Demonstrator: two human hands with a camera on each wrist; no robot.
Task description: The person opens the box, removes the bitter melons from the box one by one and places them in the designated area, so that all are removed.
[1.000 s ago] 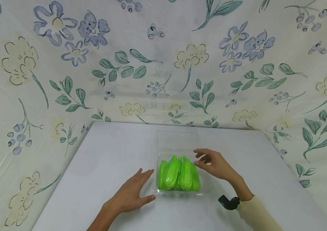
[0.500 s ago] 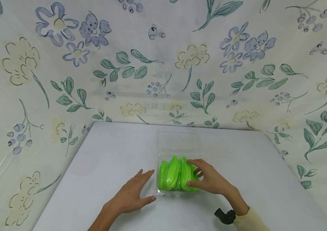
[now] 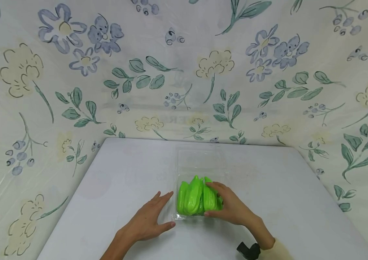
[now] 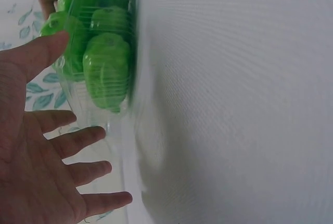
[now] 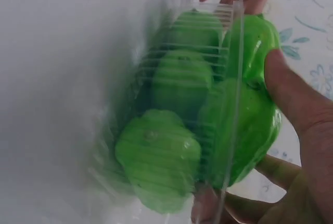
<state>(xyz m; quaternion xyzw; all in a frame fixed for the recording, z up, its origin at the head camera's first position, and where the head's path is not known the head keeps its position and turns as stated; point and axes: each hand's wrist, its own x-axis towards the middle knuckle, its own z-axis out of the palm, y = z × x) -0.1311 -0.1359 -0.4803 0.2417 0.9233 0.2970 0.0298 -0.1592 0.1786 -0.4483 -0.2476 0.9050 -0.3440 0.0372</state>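
Observation:
A clear plastic box [image 3: 184, 217] lies on the white table with its lid folded back. Inside are several glossy, ridged, bright green long vegetables [image 3: 193, 198], stacked in two layers. My right hand [image 3: 232, 208] reaches over the box's right side, its thumb at the near end and its fingertips at the far end of an upper vegetable [image 3: 209, 199]. In the right wrist view, the thumb and fingers curl round that vegetable [image 5: 242, 130], which rises above the box's rim. Beside the left wall, my left hand [image 3: 146, 221] is spread, fingers straight, holding nothing.
The transparent lid [image 3: 200, 157] lies flat behind the box. A black strap-like device [image 3: 248, 250] sits at the right wrist, below a cream sleeve [image 3: 275, 250]. Floral-patterned sheeting [image 3: 184, 90] stands behind and at both sides of the table [image 3: 132, 166].
My right hand has moved left and toward me, from above the box's right edge down onto the upper right vegetable. My left hand stays in place.

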